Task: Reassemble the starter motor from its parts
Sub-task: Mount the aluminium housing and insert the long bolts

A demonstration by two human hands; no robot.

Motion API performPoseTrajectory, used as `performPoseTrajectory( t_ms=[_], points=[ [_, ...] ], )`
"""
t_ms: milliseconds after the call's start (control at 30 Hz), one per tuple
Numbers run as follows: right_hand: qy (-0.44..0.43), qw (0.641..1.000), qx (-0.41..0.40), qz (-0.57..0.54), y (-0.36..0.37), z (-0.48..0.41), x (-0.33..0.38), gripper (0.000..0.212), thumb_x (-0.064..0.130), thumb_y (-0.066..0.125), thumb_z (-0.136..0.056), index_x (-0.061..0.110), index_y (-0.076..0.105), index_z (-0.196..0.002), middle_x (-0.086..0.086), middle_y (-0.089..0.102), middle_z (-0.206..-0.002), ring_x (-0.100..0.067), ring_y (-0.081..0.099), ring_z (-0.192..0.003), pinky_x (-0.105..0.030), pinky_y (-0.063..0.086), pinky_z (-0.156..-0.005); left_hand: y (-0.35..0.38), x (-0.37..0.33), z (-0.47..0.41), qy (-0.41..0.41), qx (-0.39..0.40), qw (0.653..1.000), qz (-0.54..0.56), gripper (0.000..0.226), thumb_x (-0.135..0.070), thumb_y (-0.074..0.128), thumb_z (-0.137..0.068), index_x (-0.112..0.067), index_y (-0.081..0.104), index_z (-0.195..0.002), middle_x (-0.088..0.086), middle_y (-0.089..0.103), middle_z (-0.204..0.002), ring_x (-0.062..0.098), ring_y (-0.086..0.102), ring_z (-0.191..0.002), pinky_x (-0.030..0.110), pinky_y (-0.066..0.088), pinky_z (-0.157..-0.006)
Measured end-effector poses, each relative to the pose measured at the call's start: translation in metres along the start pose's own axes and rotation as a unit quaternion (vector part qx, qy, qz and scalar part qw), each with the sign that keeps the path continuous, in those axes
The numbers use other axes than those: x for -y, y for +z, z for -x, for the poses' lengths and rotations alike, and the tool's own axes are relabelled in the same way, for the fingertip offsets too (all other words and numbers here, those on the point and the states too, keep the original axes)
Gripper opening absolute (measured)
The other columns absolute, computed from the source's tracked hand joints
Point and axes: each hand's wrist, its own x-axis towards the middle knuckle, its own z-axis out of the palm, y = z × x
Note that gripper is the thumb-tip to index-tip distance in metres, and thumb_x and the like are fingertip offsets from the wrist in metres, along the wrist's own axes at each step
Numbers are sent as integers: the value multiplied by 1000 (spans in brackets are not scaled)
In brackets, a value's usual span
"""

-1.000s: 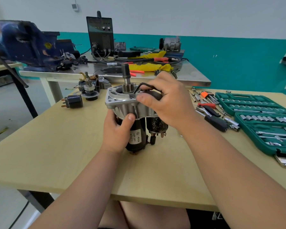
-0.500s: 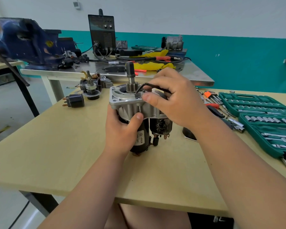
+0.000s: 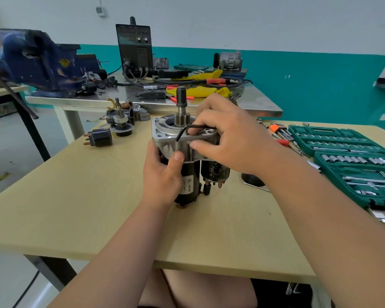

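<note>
The starter motor (image 3: 188,147) stands upright on the wooden table (image 3: 80,196), silver nose housing on top with the pinion shaft sticking up, black body and solenoid below. My left hand (image 3: 162,174) grips the housing and body from the left, thumb on the front. My right hand (image 3: 229,138) pinches a black L-shaped hex key (image 3: 182,132) whose short end goes down into the housing's top flange. Spare starter parts (image 3: 120,120) and a black solenoid cap (image 3: 100,137) lie at the table's far left.
Green socket set cases (image 3: 351,161) and loose hand tools (image 3: 280,134) fill the table's right side. A small black part (image 3: 251,180) sits behind my right wrist. Behind, a steel bench holds a blue vise (image 3: 36,61), a black welder (image 3: 135,52), cables and yellow gloves.
The hex key's long arm has swung in my right hand's fingers, from pointing right to pointing left over the flange. My left hand keeps its grip on the motor.
</note>
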Motion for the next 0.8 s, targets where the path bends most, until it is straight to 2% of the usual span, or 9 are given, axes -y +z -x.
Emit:
performPoseTrajectory(
  t_ms=[133, 300, 367, 467, 500, 567, 633, 733, 800],
  points=[
    [-28, 999, 7, 31, 3, -5, 2, 17, 28, 67, -87, 17, 64, -100, 3, 50, -107, -16, 54, -90, -41, 50, -72, -2, 3, 0, -20, -12, 1000, -17, 53, -55, 34, -82, -11, 51, -106, -17, 55, -90, -18, 53, -78, 2, 38, -65],
    [-62, 997, 15, 49, 6, -13, 0, 22, 27, 65, -88, 15, 66, -106, -3, 54, -108, -13, 52, -89, -38, 51, -71, -5, 2, -9, -91, -21, 996, -12, 46, -62, 27, -73, -24, 51, -80, -9, 55, -79, -15, 50, -67, 8, 38, -62],
    [-64, 997, 13, 48, 6, -13, -3, 21, 25, 66, -88, 14, 67, -105, -4, 54, -107, -15, 53, -89, -40, 51, -71, -6, 6, -14, -95, 0, 995, 18, 65, -71, 30, -74, -19, 60, -96, -3, 64, -94, -9, 56, -84, 23, 46, -78],
    [-64, 997, 3, 38, 6, -10, -7, 18, 23, 67, -87, 12, 66, -101, -5, 54, -105, -16, 53, -87, -38, 50, -70, -8, 7, -18, -72, 46, 996, 29, 106, -90, 35, -69, -3, 52, -127, 13, 61, -123, 22, 57, -117, 43, 45, -99],
    [-64, 997, 2, 32, 6, -9, -8, 18, 22, 67, -87, 12, 66, -101, -4, 53, -104, -16, 53, -86, -37, 49, -70, -7, 7, -19, -72, 59, 995, 29, 108, -90, 35, -70, -2, 49, -131, 14, 59, -127, 25, 55, -121, 46, 43, -102],
    [-63, 998, 4, 23, 5, -9, -9, 18, 22, 66, -86, 12, 66, -101, -3, 53, -104, -16, 54, -87, -36, 48, -72, -6, 6, -17, -76, 68, 994, 26, 94, -78, 33, -78, -4, 46, -134, 13, 57, -130, 24, 53, -123, 49, 40, -105],
    [-63, 998, 5, 17, 5, -9, -10, 17, 22, 66, -86, 13, 66, -101, -3, 53, -105, -16, 53, -88, -35, 47, -74, -5, 7, -16, -84, 60, 994, 21, 80, -64, 27, -79, -7, 52, -129, 9, 62, -123, 20, 56, -118, 46, 44, -100],
    [-57, 998, 2, 6, 5, -8, -9, 16, 21, 67, -86, 14, 67, -100, -1, 52, -104, -15, 53, -89, -34, 46, -76, -4, 5, -13, -97, 38, 994, 11, 75, -63, 26, -77, -11, 60, -118, -1, 67, -109, 11, 61, -104, 32, 49, -87],
    [-49, 999, 2, -2, 4, -6, -10, 16, 21, 68, -86, 14, 67, -101, 1, 51, -105, -13, 52, -91, -32, 45, -77, -3, 3, -13, -104, 45, 993, 24, 74, -63, 29, -76, -10, 61, -117, 0, 67, -109, 10, 62, -103, 27, 50, -84]
  ],
)
